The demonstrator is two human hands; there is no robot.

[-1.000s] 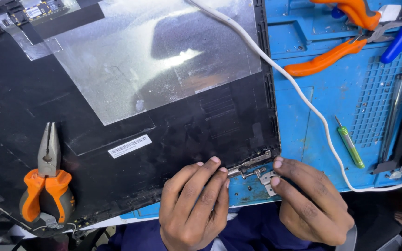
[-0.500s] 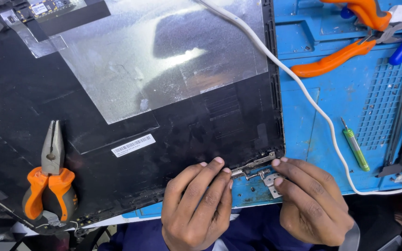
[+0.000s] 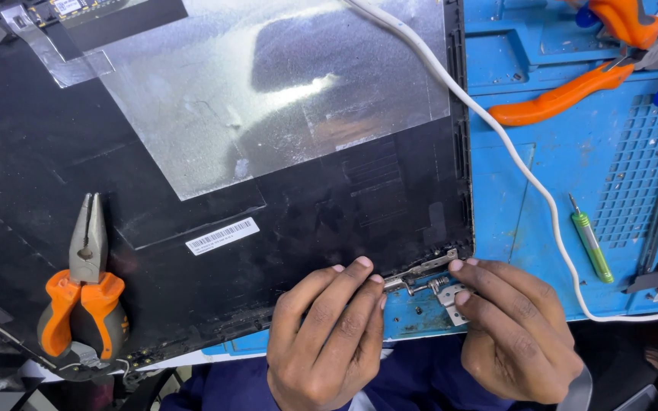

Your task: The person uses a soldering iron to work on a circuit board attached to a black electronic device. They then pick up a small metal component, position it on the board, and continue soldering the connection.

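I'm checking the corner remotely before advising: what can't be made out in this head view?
- Metal hinge: its ends are covered by fingertips of the left hand and right hand.
- Any hinge screws: too small to tell.
- Orange pliers: handle ends lost in dark clutter.
- White cable: cut off by the top and right edges.

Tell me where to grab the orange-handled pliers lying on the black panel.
Grip the pliers by the paired orange handles, coming from the near, lower-left edge. The metal nose points away up the black panel; the handles lie flat, closed together, with nothing on them.
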